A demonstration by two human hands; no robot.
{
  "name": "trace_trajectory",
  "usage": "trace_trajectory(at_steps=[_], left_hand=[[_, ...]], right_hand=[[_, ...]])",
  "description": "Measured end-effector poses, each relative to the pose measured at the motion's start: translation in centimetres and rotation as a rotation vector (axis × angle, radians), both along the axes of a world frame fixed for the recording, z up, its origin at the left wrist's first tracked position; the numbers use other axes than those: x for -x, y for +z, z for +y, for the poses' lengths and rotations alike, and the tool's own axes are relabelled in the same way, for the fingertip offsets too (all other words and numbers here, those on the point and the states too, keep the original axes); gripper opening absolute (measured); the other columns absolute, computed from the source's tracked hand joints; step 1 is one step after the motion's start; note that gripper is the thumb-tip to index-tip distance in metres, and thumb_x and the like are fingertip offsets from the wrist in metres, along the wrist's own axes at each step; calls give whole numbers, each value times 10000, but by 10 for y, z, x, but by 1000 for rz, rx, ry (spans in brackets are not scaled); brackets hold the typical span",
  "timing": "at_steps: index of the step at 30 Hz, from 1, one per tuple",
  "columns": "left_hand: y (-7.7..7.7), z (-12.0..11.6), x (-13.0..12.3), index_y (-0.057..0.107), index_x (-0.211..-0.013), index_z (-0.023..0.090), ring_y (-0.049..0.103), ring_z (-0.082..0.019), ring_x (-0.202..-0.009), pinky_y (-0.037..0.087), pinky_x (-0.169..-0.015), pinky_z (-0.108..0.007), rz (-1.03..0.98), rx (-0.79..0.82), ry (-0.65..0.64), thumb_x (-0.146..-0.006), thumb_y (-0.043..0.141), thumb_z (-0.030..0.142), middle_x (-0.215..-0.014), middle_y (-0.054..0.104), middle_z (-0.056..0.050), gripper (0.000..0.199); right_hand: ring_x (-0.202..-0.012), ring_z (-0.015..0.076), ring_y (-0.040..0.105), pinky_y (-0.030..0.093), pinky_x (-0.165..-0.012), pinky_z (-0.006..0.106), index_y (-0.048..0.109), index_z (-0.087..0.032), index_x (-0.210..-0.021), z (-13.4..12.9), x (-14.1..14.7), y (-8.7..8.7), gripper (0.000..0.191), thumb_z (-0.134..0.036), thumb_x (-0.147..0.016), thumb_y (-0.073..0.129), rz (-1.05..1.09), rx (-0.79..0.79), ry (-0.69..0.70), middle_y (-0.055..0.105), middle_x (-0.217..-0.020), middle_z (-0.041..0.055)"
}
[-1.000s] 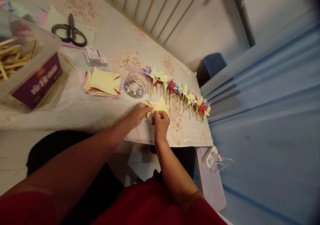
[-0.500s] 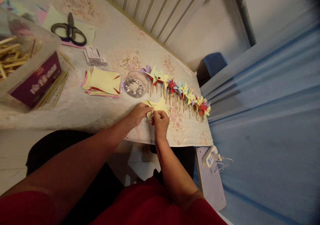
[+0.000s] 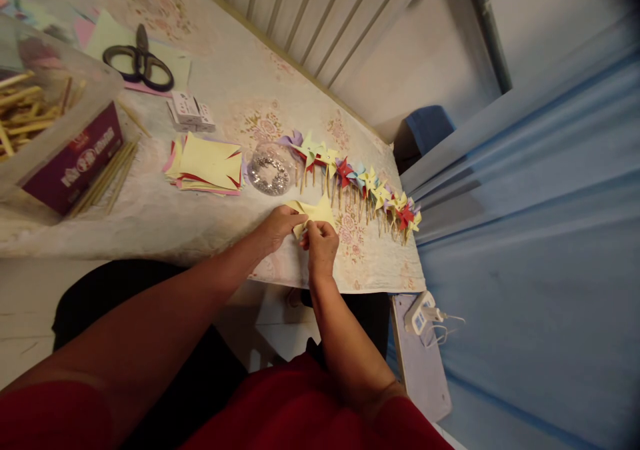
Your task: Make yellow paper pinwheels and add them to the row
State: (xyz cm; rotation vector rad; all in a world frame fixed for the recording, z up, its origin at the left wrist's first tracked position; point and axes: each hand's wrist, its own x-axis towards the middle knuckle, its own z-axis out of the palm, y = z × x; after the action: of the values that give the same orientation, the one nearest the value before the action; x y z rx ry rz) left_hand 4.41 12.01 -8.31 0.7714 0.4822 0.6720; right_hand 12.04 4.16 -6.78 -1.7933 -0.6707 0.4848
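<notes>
A yellow paper piece (image 3: pixel 321 211), cut and partly folded like a pinwheel, is between my two hands above the table's front edge. My left hand (image 3: pixel 280 227) pinches its left side, thumb on top. Fingers of my right hand (image 3: pixel 323 240) are closed at the paper's near middle; any small part under the fingertips is hidden. Just beyond lies a clear round dish of small metal fasteners (image 3: pixel 270 173). Finished paper pinwheels on sticks (image 3: pixel 370 182) lie in a row to the right. Left of the dish sits a stack of cut paper squares (image 3: pixel 210 160).
Black-handled scissors (image 3: pixel 141 63) rest on coloured paper at the back left. Nearby are small white boxes (image 3: pixel 191 111). A plastic tub of sticks (image 3: pixel 75 163) stands at far left, with loose sticks (image 3: pixel 113 177) beside it. A power strip (image 3: pixel 421 313) sits below the table's right end.
</notes>
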Motion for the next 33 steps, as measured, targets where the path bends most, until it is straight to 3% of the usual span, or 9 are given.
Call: trace_trajectory(at_steps=[5,9,15,17,19,24,27,33], left_hand=[[-1,1,0,614,-627,148,506,-98,-480,363,-486,-220,11,-3,-2,-675,672,231,-539,594,18,112],[-5,5,-1,627,-637,141,507,-90,-504,364,-506,-211,29,-18,13,-671,697,240,-567,601,15,126],[0,11,2,655,-704,138,558,-103,-575,385,-548,-199,76,-29,-9,-663,674,186,-619,631,3,66],[4,12,5,668,-727,139,581,-113,-599,402,-560,-203,84,-38,-60,-653,665,166,-658,663,-12,79],[6,13,6,674,-726,145,600,-126,-621,423,-580,-211,86,-52,-118,-648,665,158,-673,678,-24,80],[7,13,9,689,-749,152,622,-141,-663,453,-617,-225,65,-121,-226,-646,680,168,-725,705,-46,105],[9,13,12,686,-755,145,599,-129,-618,433,-587,-220,82,-163,-293,-648,675,166,-725,704,-41,110],[7,14,13,648,-639,151,500,-111,-499,320,-486,-227,187,-242,-316,-634,681,137,-597,617,-17,37]], right_hand=[[-421,113,517,387,-430,226,570,-215,-689,1,3,2,213,-397,-771,646,23,-8,-9,561,-510,-60],[-416,116,522,364,-413,228,597,-215,-838,-10,0,10,229,-428,-775,651,-10,-7,-51,573,-554,-65],[-566,123,537,459,-560,257,624,-203,-943,-31,-38,39,305,-458,-778,651,-305,-88,-160,570,-679,-47],[-690,141,584,496,-674,278,641,-200,-956,-30,-55,51,324,-440,-745,687,-386,-100,-104,624,-774,-13],[-777,161,618,507,-747,301,659,-196,-992,-25,-69,61,379,-427,-702,738,-334,-47,39,669,-846,16],[-799,174,646,514,-750,316,690,-217,-924,-13,-84,65,434,-459,-594,834,180,133,370,715,-885,21],[-787,169,647,510,-751,306,707,-219,-929,-10,-82,61,470,-476,-566,861,292,130,426,717,-860,7],[-612,123,564,439,-610,247,723,-176,-800,-9,-76,55,443,-483,-524,884,246,221,488,665,-668,-19]])
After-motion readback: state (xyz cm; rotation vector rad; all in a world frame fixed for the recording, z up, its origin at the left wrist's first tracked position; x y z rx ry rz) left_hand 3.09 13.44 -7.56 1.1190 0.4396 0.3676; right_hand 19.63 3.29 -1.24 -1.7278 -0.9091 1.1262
